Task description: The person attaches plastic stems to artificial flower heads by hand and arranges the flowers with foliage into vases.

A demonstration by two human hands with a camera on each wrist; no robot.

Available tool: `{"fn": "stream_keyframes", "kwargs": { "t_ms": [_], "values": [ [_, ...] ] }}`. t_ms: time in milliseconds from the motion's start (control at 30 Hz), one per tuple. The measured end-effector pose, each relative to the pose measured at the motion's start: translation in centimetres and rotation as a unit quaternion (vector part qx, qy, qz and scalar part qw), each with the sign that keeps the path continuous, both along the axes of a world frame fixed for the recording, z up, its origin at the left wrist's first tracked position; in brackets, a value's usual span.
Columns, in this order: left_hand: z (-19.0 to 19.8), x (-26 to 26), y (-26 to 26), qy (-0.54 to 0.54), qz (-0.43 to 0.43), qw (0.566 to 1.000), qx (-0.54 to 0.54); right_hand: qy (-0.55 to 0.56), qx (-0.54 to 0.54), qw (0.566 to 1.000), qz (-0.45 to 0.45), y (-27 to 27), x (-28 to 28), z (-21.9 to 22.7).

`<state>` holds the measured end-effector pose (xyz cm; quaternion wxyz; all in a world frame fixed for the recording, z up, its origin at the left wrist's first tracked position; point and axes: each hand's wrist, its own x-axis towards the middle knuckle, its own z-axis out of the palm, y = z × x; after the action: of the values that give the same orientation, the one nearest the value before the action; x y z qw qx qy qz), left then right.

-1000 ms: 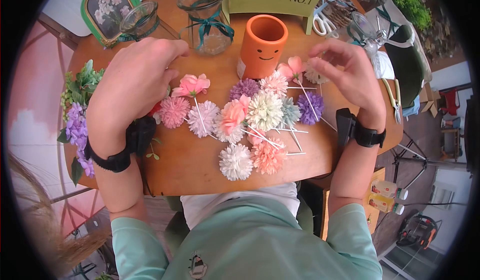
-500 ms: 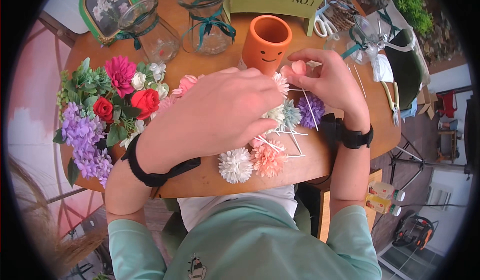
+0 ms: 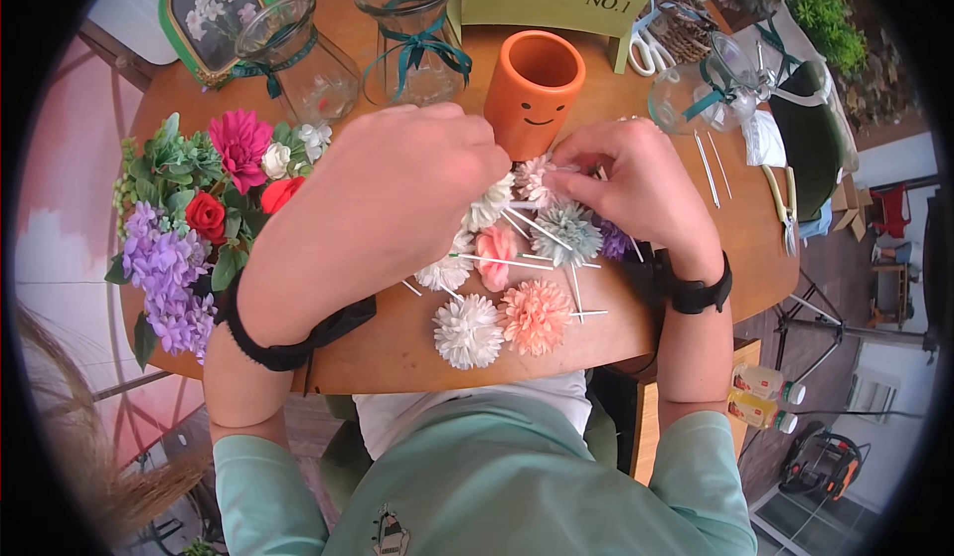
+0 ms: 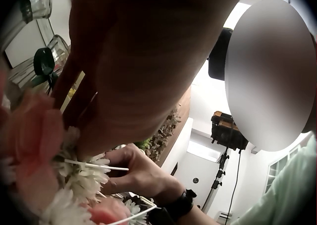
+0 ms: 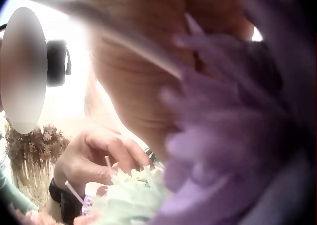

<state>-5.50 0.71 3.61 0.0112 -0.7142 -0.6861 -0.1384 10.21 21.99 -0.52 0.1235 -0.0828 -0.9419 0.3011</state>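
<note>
On the table, artificial flowers with white stems lie in a cluster before an orange pot (image 3: 534, 109) with a smiling face. My left hand (image 3: 407, 173) holds a cream pompom flower (image 3: 489, 203) by its near side, its fingertips hidden under the hand in the head view. Thumb and forefinger of my right hand (image 3: 636, 173) pinch a pale pink pompom flower (image 3: 533, 180) just below the pot. A blue-grey flower (image 3: 566, 233), a pink flower (image 3: 496, 256), a white pompom (image 3: 467, 331) and an orange-pink pompom (image 3: 535, 316) lie nearer me. A purple flower (image 5: 213, 136) looms close in the right wrist view.
To the left sits a leafy bunch with red roses (image 3: 206, 217) and lilac blooms (image 3: 164, 258). Glass vases (image 3: 412, 44) with green ribbons and a green picture frame (image 3: 184, 44) stand behind. Scissors (image 3: 651, 49) and pliers (image 3: 782, 208) lie at the right.
My left hand has come from the left to the middle of the flowers, and the right hand has moved inward and down. The cream flower has shifted left, exposing more stems.
</note>
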Motion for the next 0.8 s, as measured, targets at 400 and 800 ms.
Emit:
{"fn": "stream_keyframes", "kwargs": {
  "t_ms": [400,800],
  "values": [
    [4.0,-1.8,-1.7,-0.247,0.076,0.961,0.099,0.168,-0.373,0.912,0.034,2.9,1.6,1.9],
    [5.7,-1.8,-2.6,-0.11,0.062,0.96,0.248,0.395,-0.553,0.723,0.123,3.3,0.3,1.0]
  ]
}}
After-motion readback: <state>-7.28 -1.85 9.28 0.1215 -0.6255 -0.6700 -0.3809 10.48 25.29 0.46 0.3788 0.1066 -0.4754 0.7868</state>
